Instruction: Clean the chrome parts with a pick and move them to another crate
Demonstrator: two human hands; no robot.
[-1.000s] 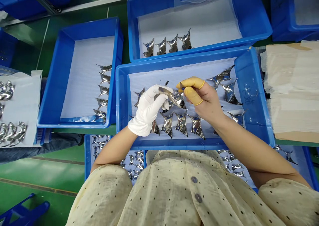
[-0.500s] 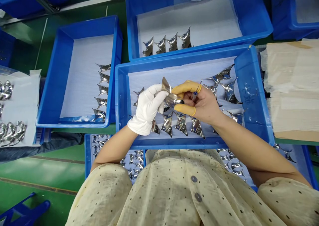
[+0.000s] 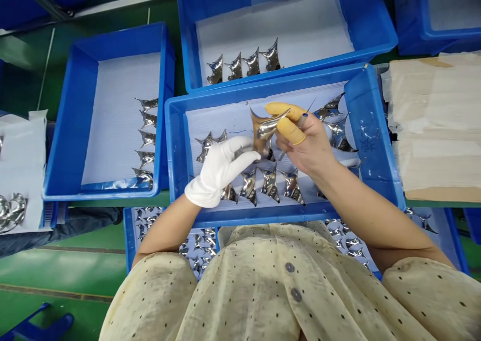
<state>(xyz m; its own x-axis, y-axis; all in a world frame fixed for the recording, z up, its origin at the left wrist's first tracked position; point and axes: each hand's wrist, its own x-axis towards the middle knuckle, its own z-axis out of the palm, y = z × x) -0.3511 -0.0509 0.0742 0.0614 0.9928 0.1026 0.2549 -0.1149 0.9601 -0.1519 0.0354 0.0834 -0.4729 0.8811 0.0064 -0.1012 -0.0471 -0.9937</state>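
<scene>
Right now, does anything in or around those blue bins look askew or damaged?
Slightly: the far bin's white liner looks rumpled along its back edge, and two metal pieces at the near bin's right end sit turned from the front row. No spill shows.

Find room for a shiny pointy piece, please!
Bare paper shows in the left bin, left of its column of metal pieces, and in the far bin, behind and right of its row of four. The middle bin, under left hand and right hand, looks crowded with pieces.
</scene>
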